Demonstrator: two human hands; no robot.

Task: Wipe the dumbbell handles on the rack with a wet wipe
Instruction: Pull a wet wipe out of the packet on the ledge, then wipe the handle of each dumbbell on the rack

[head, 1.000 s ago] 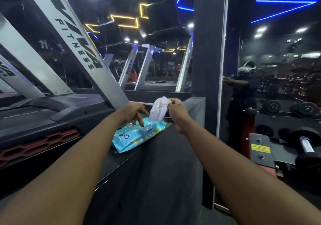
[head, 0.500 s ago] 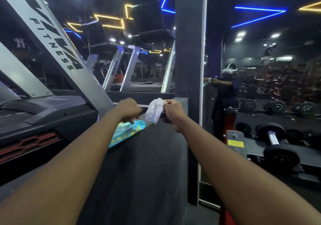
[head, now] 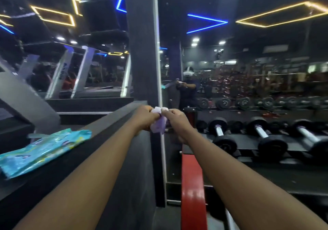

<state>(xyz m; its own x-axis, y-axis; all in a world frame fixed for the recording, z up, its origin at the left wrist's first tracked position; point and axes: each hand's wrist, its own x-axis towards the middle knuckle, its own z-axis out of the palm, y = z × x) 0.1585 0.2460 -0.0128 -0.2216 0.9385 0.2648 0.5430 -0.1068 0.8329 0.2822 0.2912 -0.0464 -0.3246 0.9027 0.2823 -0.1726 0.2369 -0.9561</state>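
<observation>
Holding the wet wipe (head: 157, 125) between both hands, I have my arms stretched out in front of me. My left hand (head: 145, 117) has its fingers curled round the wipe's left side. My right hand (head: 174, 118) pinches the right side with thumb and fingertips. The two hands sit close together, nearly touching, with the crumpled white cloth bunched between them and hanging a little below my knuckles.

The dumbbells (head: 223, 135) lie to the right of my right hand and beyond it, set side by side on the rack (head: 248, 141). Their bright metal handles (head: 260, 131) show between black heads. The nearest one is just right of my right wrist in the view, but neither hand nor the wipe touches any of them. A further row of dumbbells sits higher up, past my right hand, too blurred to tell apart.

A red upright (head: 193, 185) of the rack stands below my right forearm. Down to the left of my left hand, a blue pack of wipes (head: 44, 149) lies flat on a dark ledge (head: 106, 128) that passes under my left forearm. A dark pillar (head: 142, 52) rises directly behind my hands. To its right is a mirror (head: 230, 61), and treadmills (head: 58, 77) stand far off to the left of my left hand.
</observation>
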